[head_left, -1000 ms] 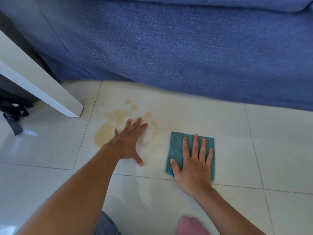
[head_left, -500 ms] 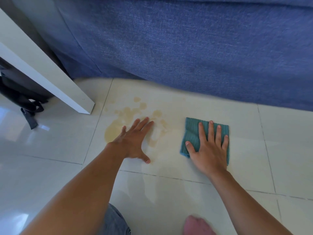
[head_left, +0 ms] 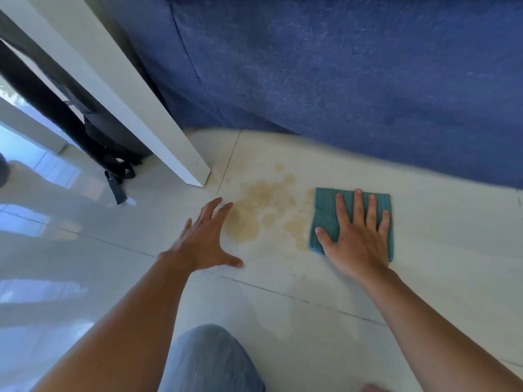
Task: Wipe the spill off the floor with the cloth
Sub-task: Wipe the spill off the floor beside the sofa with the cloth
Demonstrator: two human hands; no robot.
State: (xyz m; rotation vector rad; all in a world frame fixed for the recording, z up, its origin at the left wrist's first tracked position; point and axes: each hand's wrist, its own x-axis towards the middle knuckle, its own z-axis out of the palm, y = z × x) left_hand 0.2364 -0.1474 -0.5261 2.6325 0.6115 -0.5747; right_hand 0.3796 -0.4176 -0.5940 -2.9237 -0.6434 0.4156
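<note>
A yellowish-brown spill (head_left: 264,206) spreads in blotches over the cream floor tiles, just in front of the sofa. A folded teal cloth (head_left: 325,213) lies flat on the floor at the spill's right edge. My right hand (head_left: 358,236) presses down on the cloth with its fingers spread. My left hand (head_left: 205,239) is left of the spill, open with fingers apart, empty, its fingertips near the largest blotch.
A blue fabric sofa (head_left: 353,80) fills the back. A white table leg (head_left: 158,131) stands close to the spill's upper left, with a black bag and strap (head_left: 113,165) behind it. My knee in jeans (head_left: 212,360) is at the bottom.
My left hand has drawn off the spill to its left side, uncovering the blotches. The right hand stays pressed on the cloth, now at the spill's right edge. The view has tilted.
</note>
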